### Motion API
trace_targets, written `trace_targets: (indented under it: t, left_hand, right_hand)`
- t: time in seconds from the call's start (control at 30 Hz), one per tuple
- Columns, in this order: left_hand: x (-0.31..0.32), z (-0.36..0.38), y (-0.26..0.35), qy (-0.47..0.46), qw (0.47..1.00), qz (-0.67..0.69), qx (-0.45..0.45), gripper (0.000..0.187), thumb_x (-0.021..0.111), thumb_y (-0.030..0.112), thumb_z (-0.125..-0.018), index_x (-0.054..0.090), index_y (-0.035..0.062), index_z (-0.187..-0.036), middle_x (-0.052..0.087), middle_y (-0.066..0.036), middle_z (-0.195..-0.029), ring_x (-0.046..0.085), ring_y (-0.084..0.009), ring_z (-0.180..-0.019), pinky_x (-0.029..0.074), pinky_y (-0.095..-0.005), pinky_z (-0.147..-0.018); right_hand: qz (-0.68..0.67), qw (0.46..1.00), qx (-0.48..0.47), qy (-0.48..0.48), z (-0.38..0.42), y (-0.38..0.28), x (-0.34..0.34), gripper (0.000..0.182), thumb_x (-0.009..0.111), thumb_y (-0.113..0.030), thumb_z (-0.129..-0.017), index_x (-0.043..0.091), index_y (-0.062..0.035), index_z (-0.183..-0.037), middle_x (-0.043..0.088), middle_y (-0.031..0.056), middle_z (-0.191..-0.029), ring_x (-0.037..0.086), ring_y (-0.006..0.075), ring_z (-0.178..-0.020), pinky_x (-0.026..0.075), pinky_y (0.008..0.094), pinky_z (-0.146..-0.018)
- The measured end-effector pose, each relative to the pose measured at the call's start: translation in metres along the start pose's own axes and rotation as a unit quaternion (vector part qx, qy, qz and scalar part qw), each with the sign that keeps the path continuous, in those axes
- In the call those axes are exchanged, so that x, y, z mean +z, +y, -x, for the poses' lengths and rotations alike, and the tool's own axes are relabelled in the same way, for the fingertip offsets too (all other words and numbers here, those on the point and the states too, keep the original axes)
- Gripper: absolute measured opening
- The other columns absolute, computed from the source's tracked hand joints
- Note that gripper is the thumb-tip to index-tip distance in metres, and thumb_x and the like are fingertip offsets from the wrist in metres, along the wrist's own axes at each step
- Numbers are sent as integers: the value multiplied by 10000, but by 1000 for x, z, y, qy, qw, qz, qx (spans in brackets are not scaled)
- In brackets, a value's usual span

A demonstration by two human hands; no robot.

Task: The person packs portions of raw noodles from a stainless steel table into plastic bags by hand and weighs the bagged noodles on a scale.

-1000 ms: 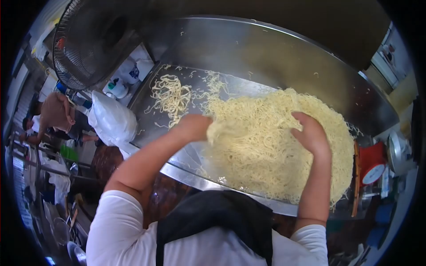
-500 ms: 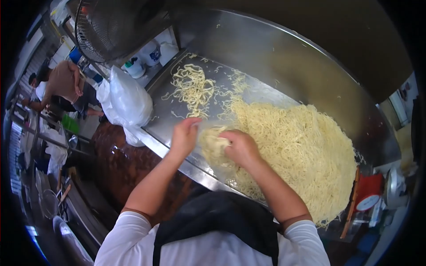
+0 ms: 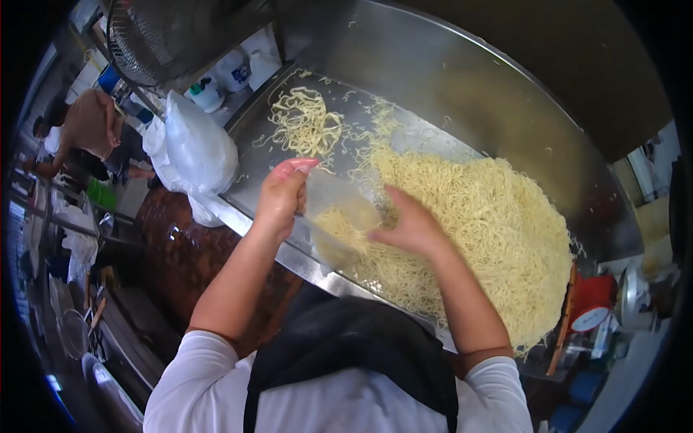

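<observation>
A clear plastic bag (image 3: 352,204) hangs from my left hand (image 3: 283,193), its edge pinched between thumb and fingers. Pale noodles (image 3: 338,225) show inside the bag's lower part. My right hand (image 3: 410,224) is on the bag's right side, thumb and fingers spread, with the fingertips right at the bag. Beneath and to the right spreads a large heap of yellow noodles (image 3: 487,231) on the metal table (image 3: 260,155). A smaller loose tangle of noodles (image 3: 307,121) lies beyond my left hand.
A filled white plastic bag (image 3: 198,148) stands at the table's left edge. Above it is a large fan (image 3: 155,43). A red scale (image 3: 593,296) sits past the heap on the right. At far left a person (image 3: 90,130) bends over.
My right hand has opened and moved right, away from the noodles it was at. My left hand has risen slightly, and the bag is now spread more widely. The whole view has shifted a little.
</observation>
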State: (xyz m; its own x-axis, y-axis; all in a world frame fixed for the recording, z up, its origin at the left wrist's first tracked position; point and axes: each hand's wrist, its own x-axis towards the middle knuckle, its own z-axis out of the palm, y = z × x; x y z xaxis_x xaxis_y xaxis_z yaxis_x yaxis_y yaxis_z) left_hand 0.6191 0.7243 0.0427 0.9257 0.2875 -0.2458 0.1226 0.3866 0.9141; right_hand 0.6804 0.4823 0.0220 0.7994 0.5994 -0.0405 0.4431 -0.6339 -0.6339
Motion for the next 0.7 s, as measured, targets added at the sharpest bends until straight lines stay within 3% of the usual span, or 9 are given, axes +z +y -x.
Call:
trace_targets:
  t: [0.1,0.2,0.23,0.27,0.3,0.37,0.53,0.63,0.7]
  left_hand:
    - [-7,4,10,22,999,38,3,157,529,161,-917,575,66,-1034,305,77,-537,235,-41,-405,191,-217,-379]
    - [-26,1,8,-18,997,72,-21,207,513,81,-858,574,61,-1055,280,76,-527,221,-41,-397,173,-216,-367]
    - [-35,0,6,-47,995,81,-29,234,511,71,-843,573,60,-1069,280,75,-526,223,-40,-394,173,-214,-364]
    - [-41,-4,7,-172,981,34,-83,338,545,74,-786,574,53,-1122,404,49,-561,371,-43,-453,306,-210,-412]
    - [-22,3,3,-252,965,-65,-34,357,562,96,-780,576,43,-1134,481,29,-630,450,-58,-536,367,-218,-484]
    - [27,16,-19,-333,904,-260,67,384,593,129,-767,586,33,-1139,595,-3,-777,552,-83,-699,447,-246,-621]
    - [40,2,-67,-360,786,-493,98,289,625,207,-765,630,89,-1029,656,-86,-862,632,-206,-803,493,-363,-714]
    - [19,-2,-40,-298,622,-715,118,218,629,244,-761,642,120,-940,657,-133,-841,637,-309,-829,495,-446,-731]
    - [-2,-15,-23,-280,563,-768,121,190,613,229,-761,647,122,-913,660,-135,-833,638,-336,-820,500,-467,-717]
  right_hand:
    - [188,980,2,59,27,10,69,585,711,-324,-723,555,-10,-1192,565,199,-1210,442,358,-1232,370,388,-1011]
    - [194,981,3,2,29,33,73,397,665,-316,-735,621,-69,-1042,628,144,-1066,544,349,-1092,432,401,-934]
    - [114,993,20,-7,28,23,63,348,656,-297,-738,622,-76,-1005,633,138,-1008,566,348,-1025,452,404,-882]
    - [33,999,37,-17,26,12,48,300,647,-278,-741,624,-83,-968,638,132,-951,588,346,-957,472,407,-830]
    - [-45,997,53,-25,23,3,33,252,639,-259,-744,625,-90,-930,643,126,-894,611,345,-890,491,410,-778]
    - [-37,999,-9,-4,16,-13,18,255,634,-211,-747,628,-94,-974,634,140,-816,619,318,-757,495,396,-672]
    - [-193,978,-33,-70,23,-8,-12,228,638,-252,-826,648,-62,-950,640,39,-785,607,172,-692,479,304,-620]
    - [-227,934,197,-193,48,2,-52,273,612,-332,-875,651,-63,-904,622,-7,-801,583,120,-676,464,268,-596]
    - [-242,937,245,-56,63,31,-58,351,607,-379,-877,639,-36,-815,566,10,-684,524,123,-609,434,279,-557]
